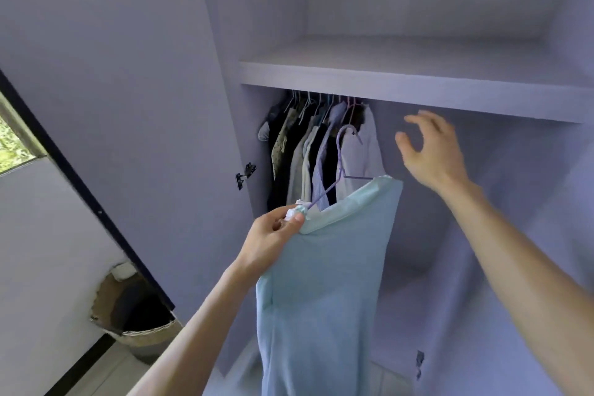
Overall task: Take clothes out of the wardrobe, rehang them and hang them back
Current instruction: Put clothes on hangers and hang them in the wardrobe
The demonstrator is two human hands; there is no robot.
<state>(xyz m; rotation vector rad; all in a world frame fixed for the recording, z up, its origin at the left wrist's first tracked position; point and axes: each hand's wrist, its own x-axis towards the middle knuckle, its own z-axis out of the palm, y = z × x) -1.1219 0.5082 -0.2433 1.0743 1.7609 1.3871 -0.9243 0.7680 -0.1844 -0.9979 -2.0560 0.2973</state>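
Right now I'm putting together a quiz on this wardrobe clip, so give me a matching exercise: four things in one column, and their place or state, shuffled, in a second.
Things
1. left hand
2. right hand
3. light blue garment
4. woven basket

Place or state
a. on the floor, lower left
b. fingers spread, holding nothing, just below the shelf
c. hangs on the purple hanger
d. pinches the garment's shoulder

Pairs: 1-d, 2-b, 3-c, 4-a.

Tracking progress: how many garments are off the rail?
1: the blue top, on a hanger, gripped by the left hand in front of the hung clothes. More may be hidden off frame.
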